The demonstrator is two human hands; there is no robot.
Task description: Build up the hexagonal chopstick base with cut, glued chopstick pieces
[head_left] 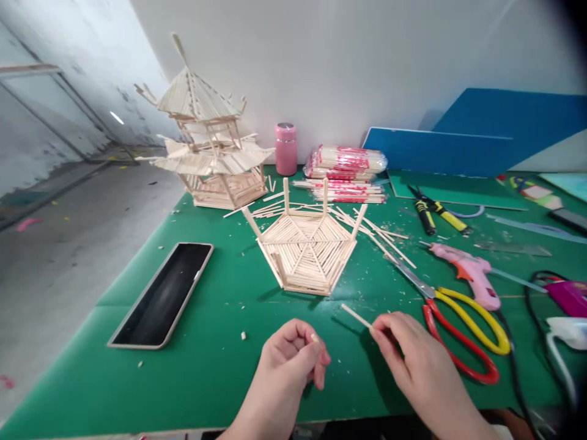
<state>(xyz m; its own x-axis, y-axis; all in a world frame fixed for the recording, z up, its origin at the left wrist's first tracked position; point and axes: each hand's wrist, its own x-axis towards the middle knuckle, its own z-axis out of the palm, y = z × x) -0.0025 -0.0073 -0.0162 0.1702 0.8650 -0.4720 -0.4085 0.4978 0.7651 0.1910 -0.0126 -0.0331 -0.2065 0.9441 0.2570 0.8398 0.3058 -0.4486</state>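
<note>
Your right hand [410, 348] pinches a thin wooden stick [356, 316] above the green table [197, 391] — your left hand [288, 357], half curled, grips a short pale stub [314, 337]. The hexagonal stick base [312, 247] with upright posts [325, 197] sits beyond both hands.

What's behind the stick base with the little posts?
Loose sticks lie just behind the stick base, with the pink bottle and wrapped stick bundles farther back. Whatever the stick base itself covers can't be seen.
</note>
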